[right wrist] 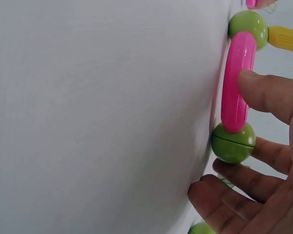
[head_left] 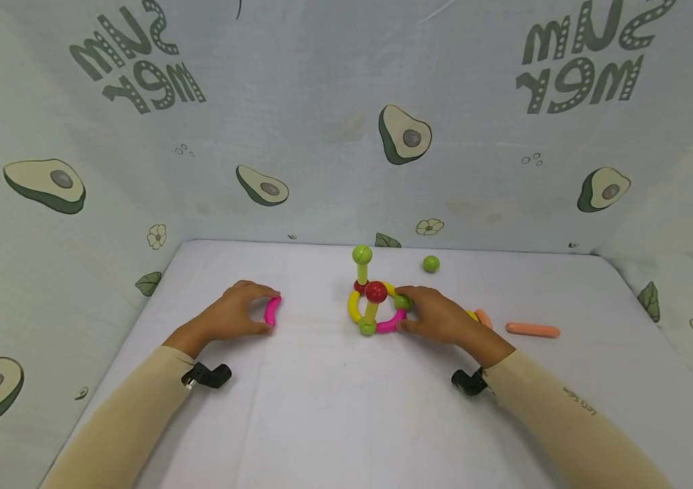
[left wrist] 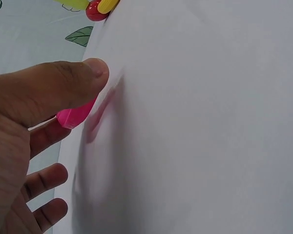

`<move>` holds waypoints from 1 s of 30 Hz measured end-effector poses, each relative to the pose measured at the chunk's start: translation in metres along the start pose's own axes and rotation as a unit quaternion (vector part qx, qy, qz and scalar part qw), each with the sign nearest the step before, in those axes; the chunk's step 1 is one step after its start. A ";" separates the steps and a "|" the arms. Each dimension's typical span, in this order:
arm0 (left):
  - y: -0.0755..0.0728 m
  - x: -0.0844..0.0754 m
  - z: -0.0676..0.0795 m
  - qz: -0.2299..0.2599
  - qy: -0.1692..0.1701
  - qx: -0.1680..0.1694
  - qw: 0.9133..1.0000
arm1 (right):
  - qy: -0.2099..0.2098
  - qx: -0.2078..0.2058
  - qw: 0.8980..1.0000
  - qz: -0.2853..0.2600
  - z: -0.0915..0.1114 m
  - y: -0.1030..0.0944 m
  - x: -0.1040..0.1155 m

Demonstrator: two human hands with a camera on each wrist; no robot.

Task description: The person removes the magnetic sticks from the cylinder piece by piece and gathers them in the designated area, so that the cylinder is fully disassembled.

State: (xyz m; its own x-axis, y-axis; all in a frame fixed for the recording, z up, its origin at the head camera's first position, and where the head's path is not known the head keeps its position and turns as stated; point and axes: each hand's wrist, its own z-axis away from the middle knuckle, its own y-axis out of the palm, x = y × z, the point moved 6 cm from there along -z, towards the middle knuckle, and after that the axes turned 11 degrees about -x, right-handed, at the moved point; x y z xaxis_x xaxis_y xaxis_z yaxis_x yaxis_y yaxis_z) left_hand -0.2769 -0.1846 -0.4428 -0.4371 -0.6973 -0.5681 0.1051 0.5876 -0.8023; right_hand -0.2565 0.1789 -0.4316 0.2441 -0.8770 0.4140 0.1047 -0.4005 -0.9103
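My left hand (head_left: 233,312) pinches a pink curved stick (head_left: 272,310) on edge between thumb and fingertips, left of the toy structure. In the left wrist view, the thumb covers most of that stick (left wrist: 74,117). A ball-and-stick construction toy, a ring of yellow curved sticks (head_left: 354,308) and one pink curved stick (head_left: 386,327) joined by balls, sits mid-table. Two upright sticks rise from it, topped by a green ball (head_left: 361,255) and a red ball (head_left: 376,292). On its right side my right hand (head_left: 438,316) grips it, thumb against the pink stick, fingers around a green ball (right wrist: 233,142).
A loose green ball (head_left: 431,264) lies behind the ring to the right. One orange straight stick (head_left: 532,330) lies right of my right hand, and another orange piece (head_left: 484,317) with some yellow is partly hidden behind that wrist. A patterned cloth hangs beyond the table's back edge.
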 end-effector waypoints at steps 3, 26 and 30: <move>-0.003 0.005 0.002 0.002 -0.011 0.000 1.000 | 0.002 -0.001 1.000 0.001 0.001 0.000 0.000; -0.008 0.008 0.007 -0.014 0.002 -0.007 1.000 | -0.001 -0.005 1.000 -0.003 0.003 0.002 0.002; -0.008 -0.007 0.004 -0.007 0.028 -0.031 0.999 | 0.004 -0.016 1.000 -0.022 0.005 -0.005 0.004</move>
State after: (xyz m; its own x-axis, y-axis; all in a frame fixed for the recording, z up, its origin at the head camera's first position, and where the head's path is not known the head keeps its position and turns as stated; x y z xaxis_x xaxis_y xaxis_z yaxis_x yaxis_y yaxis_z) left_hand -0.2712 -0.1857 -0.4330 -0.4875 -0.6828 -0.5441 0.0433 0.6035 -0.7962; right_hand -0.2508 0.1783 -0.4254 0.2315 -0.8604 0.4540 0.0840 -0.4473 -0.8904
